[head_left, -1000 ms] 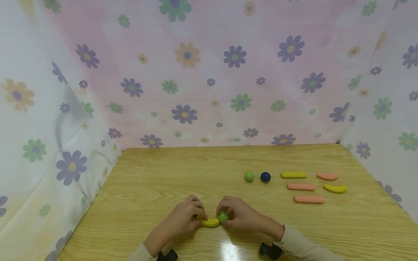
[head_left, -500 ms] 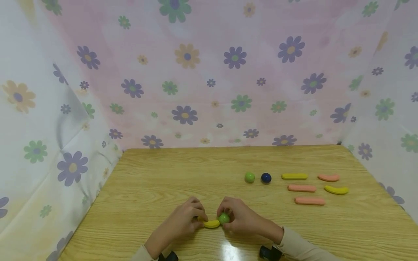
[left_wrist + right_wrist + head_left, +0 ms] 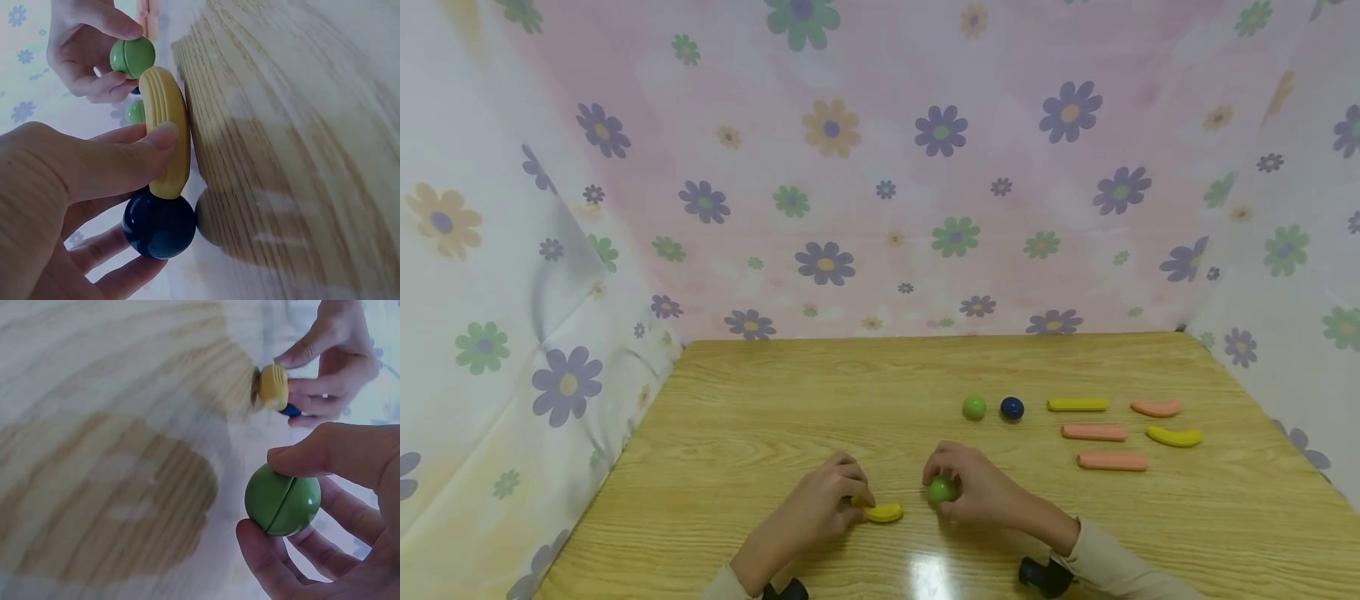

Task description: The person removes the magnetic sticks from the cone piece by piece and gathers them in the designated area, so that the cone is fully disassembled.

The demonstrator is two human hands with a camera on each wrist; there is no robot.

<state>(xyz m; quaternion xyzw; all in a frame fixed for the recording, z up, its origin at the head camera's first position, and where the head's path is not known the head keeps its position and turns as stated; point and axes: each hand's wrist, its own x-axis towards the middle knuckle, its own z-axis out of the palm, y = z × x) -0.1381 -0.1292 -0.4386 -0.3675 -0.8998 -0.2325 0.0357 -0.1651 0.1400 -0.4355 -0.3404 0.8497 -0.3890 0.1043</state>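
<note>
My left hand [image 3: 827, 498] pinches a curved yellow ribbed piece [image 3: 167, 125] between thumb and fingers, low over the table. At the piece's near end, a glossy navy ball [image 3: 159, 225] touches it in the left wrist view, with fingertips beside the ball; in the head view the hand hides this ball. My right hand [image 3: 981, 493] grips a green ball [image 3: 282, 501] with a groove round its middle, thumb on one side and fingertips on the other. A small gap separates the green ball from the yellow piece's free end.
Farther back on the wooden table [image 3: 760, 400] lie another green ball [image 3: 974, 407], a navy ball [image 3: 1012, 408], a straight yellow stick [image 3: 1077, 405], a curved yellow piece [image 3: 1175, 437], a curved pink piece [image 3: 1156, 408] and two straight pink sticks [image 3: 1112, 462]. Flowered cloth [image 3: 880, 225] encloses the table.
My right hand has moved the green ball to the right, away from the yellow piece's end, where it was touching or right against it. The left hand has stayed nearly still.
</note>
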